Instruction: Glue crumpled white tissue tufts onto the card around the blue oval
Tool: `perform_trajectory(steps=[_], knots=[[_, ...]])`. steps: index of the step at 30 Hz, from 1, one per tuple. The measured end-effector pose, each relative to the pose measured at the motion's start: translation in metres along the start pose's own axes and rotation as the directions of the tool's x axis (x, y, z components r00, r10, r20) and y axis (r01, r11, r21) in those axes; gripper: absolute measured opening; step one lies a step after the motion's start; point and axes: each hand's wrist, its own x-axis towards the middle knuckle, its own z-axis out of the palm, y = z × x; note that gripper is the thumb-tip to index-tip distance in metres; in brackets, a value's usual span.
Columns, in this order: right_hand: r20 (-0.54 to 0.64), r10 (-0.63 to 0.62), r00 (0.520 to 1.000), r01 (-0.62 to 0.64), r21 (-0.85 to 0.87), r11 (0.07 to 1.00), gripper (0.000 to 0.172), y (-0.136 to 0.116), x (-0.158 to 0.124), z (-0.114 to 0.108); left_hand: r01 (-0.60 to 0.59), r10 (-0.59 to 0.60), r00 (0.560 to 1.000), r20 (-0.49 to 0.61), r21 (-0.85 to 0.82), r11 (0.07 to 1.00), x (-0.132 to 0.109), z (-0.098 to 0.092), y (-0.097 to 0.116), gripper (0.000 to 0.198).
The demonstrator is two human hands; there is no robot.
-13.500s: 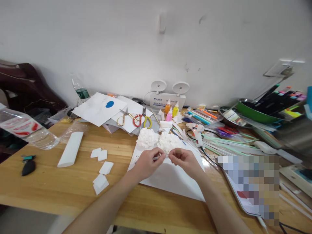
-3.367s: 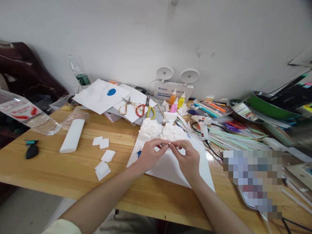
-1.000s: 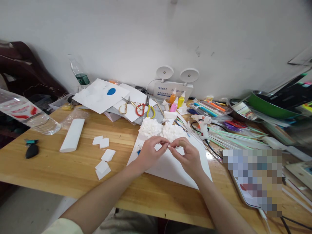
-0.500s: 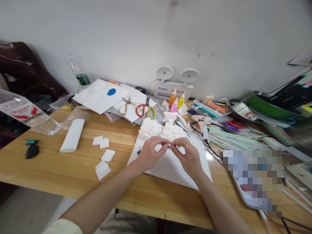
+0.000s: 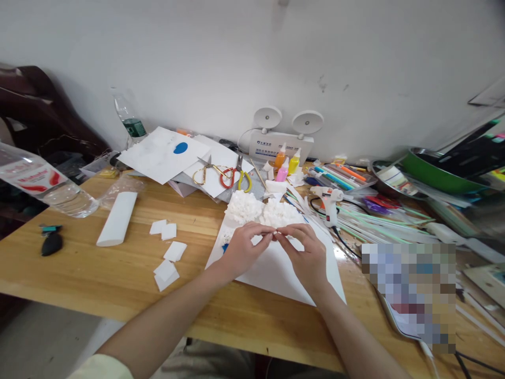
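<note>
My left hand (image 5: 245, 248) and my right hand (image 5: 305, 253) meet fingertip to fingertip above a white sheet (image 5: 272, 281) on the table. Both are closed in a pinch around something tiny and whitish, too small to name. Just beyond the fingers, two fluffy white paper clumps (image 5: 243, 207) rest side by side on the sheet. Partly behind my left hand, a speckled white bit and a small blue patch (image 5: 225, 248) show at the sheet's left edge. Several small white paper squares (image 5: 175, 251) lie on the wood left of my left hand.
A white oval-ended block (image 5: 118, 218) and a water bottle (image 5: 51, 181) lie to the left. Scissors (image 5: 213, 168) rest on papers at the back. A glue gun (image 5: 330, 202), paint bottles (image 5: 282, 171) and thin sticks crowd the right, near a blurred-out device (image 5: 410, 295).
Both hands stay almost in place. The right fingers have shifted slightly at the pinch, and a small whitish bit shows between the fingertips.
</note>
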Motion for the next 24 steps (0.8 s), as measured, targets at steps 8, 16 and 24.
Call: perform_trajectory(steps=[8,16,24], knots=[[-0.041,-0.152,0.987,0.151,-0.042,0.988,0.015,0.0009,0.0010,0.0034,0.021,-0.019,0.999,0.026,-0.057,0.998,-0.0006,0.0002,-0.0014,0.018],[0.117,0.079,0.990,-0.090,0.085,0.992,0.004,0.0003,0.0025,0.0000,0.041,-0.043,0.999,-0.022,-0.063,0.997,0.0015,-0.0009,0.0002,0.014],[0.270,0.144,0.952,-0.199,0.187,0.962,0.005,-0.0008,0.0007,-0.0011,0.012,-0.012,1.000,-0.004,-0.009,1.000,0.0015,-0.0007,-0.0039,0.014]])
